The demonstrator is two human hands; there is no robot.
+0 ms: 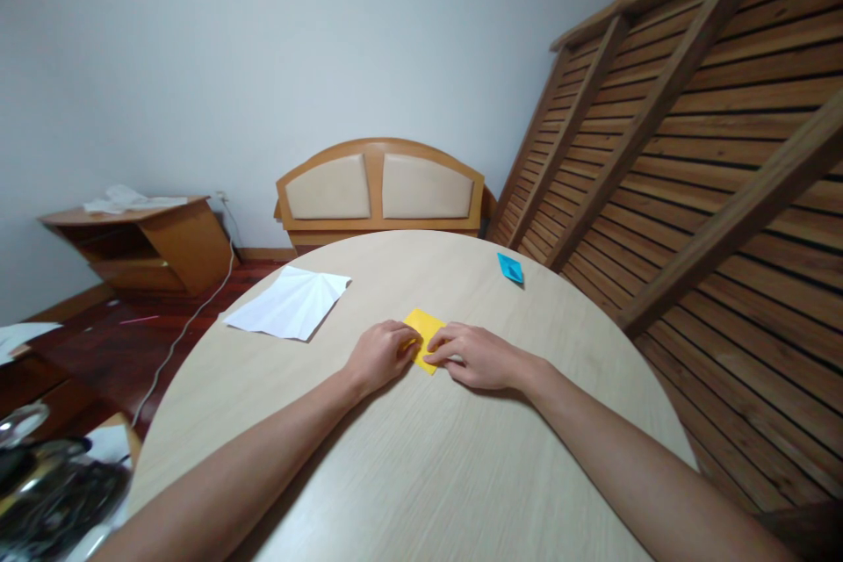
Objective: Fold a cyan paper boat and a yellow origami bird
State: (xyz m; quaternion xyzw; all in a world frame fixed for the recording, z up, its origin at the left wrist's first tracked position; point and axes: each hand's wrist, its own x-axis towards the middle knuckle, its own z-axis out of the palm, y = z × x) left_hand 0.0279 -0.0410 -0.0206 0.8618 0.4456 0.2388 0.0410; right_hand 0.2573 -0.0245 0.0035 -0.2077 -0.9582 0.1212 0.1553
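On the pale round worktop [395,492], near its middle, a small piece of yellow paper [424,324] lies between two bare hands, turned at an angle, with one corner pointing toward the person. The left hand [383,354] touches its left side, fingers bent and bunched together. The right hand [484,356] reaches over its right side, thumb and forefinger resting on it with a small gap between them. Both hands are on the paper, but whether either grip pinches it or only presses it down cannot be told from this view.

Farther back to the left, a larger sheet of white paper [290,303], marked by fanning creases, lies near the edge. Toward the far right sits a folded piece of blue paper [510,268], well apart from the hands.

Beyond the far edge stands a padded wooden headboard [374,184] against the wall [296,35]. A slatted wooden frame [652,149] leans along the right, and at left a low cabinet [188,250] carries something white and crumpled [125,196].
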